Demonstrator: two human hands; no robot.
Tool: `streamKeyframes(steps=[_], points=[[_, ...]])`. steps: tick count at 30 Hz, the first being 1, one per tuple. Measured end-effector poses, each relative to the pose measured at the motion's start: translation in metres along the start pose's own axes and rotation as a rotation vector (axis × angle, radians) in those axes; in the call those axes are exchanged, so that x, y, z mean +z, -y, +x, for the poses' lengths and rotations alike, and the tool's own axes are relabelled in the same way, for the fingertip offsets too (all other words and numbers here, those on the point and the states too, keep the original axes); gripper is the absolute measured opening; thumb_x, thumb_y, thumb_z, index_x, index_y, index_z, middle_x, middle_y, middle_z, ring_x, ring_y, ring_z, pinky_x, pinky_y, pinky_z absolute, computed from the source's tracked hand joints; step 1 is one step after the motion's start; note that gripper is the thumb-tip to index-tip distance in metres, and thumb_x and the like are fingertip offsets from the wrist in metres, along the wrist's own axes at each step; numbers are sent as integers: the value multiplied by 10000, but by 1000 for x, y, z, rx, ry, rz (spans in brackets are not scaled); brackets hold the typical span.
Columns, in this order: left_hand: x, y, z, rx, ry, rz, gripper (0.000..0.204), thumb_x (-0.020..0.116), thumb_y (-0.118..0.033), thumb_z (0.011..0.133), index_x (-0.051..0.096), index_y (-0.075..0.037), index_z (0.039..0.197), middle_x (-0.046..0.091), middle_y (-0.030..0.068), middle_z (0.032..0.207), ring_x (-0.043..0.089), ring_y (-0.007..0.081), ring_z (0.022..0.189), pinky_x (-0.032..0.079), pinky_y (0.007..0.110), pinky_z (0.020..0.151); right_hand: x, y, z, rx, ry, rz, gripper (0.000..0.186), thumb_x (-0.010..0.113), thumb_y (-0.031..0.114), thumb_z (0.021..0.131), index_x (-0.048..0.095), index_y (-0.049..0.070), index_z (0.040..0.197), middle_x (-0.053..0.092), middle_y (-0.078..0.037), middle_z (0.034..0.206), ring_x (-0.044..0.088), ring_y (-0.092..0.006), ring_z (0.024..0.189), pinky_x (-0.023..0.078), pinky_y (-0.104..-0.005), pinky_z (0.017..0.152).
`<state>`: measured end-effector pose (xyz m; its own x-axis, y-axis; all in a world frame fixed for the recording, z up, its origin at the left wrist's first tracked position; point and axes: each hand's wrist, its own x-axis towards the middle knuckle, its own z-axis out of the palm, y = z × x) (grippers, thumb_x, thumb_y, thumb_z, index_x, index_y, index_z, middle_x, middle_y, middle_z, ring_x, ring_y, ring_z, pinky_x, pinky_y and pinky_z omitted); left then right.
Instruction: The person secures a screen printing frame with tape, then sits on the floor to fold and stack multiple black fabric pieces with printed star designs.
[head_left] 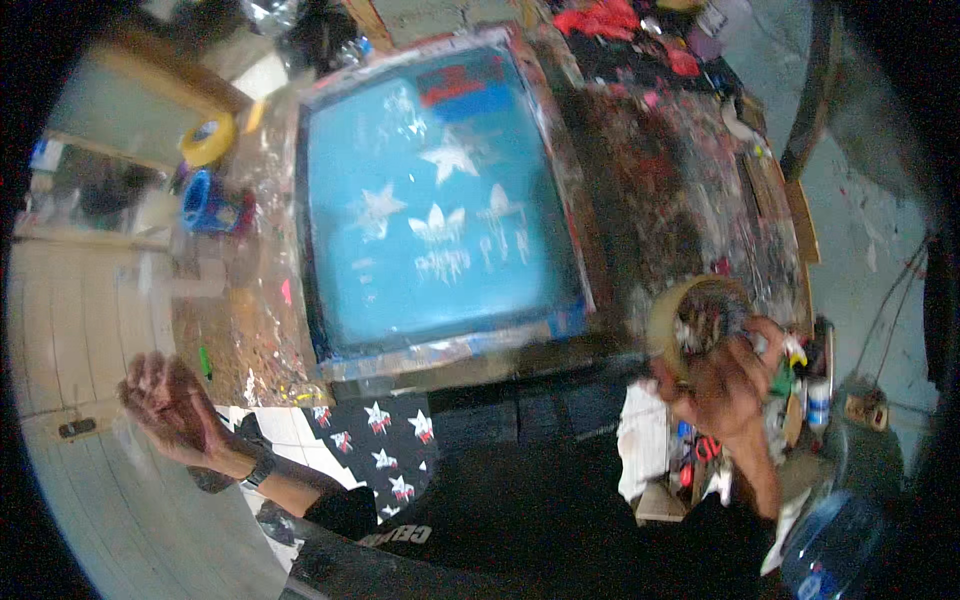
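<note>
While a tan, ring-shaped tape roll (667, 322) is gripped by right hand (725, 385) (4 o'clock), left hand (165, 405) is held half-curled (8 o'clock).

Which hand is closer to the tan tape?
Right. The right hand holds the tan tape; the left hand is far to its left, past the screen.

The screen (440, 305) has a smooth face with a soft sheen, and its frame (460, 358) is rough with crusted paint. The table (655, 190) is rough, paint-caked wood. The roll of tape (664, 325) is probably smooth plastic, though it is blurred. The bottle (840, 545) is clear, glossy plastic; the printed cloth (400, 455), matt.
</note>
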<state>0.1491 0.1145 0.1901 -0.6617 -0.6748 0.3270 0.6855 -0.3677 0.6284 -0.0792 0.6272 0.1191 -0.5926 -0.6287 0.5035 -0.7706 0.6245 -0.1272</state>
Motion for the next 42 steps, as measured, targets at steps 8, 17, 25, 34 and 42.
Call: streamKeyframes(steps=[8,17,25,34,42], points=[[10,49,17,226,-168,195,213,522,-49,1004,502,-13,1213,471,93,1011,460,185,855,435,333,775,84,-47,-111,255,3,-327,193,765,235,837,691,94,946,663,-63,972,606,-281,958,304,-574,1032],[-17,133,52,-95,-52,401,384,551,-78,999,499,19,1367,616,164,1204,598,256,1107,491,352,1012,3,50,-30,329,-271,898,369,811,198,790,616,3,1034,615,-145,978,597,-286,885,494,-479,807],[31,380,132,-575,384,580,219,691,-152,934,662,-14,1101,681,71,1025,647,163,940,519,282,844,98,81,-27,882,-318,767,241,753,85,875,556,32,1003,569,-71,864,538,-146,750,460,-239,609],[48,492,118,82,582,1330,155,751,-175,816,708,-74,925,653,156,952,633,330,930,497,421,815,144,115,-20,1036,-148,654,274,761,85,887,553,31,1055,602,-41,820,530,-122,720,449,-297,638],[50,490,103,387,558,1464,470,792,-166,732,575,-29,1125,525,212,1081,501,394,1009,431,468,866,137,108,-11,923,-19,465,373,761,102,881,537,21,1168,625,-66,804,572,-171,725,468,-325,672]])
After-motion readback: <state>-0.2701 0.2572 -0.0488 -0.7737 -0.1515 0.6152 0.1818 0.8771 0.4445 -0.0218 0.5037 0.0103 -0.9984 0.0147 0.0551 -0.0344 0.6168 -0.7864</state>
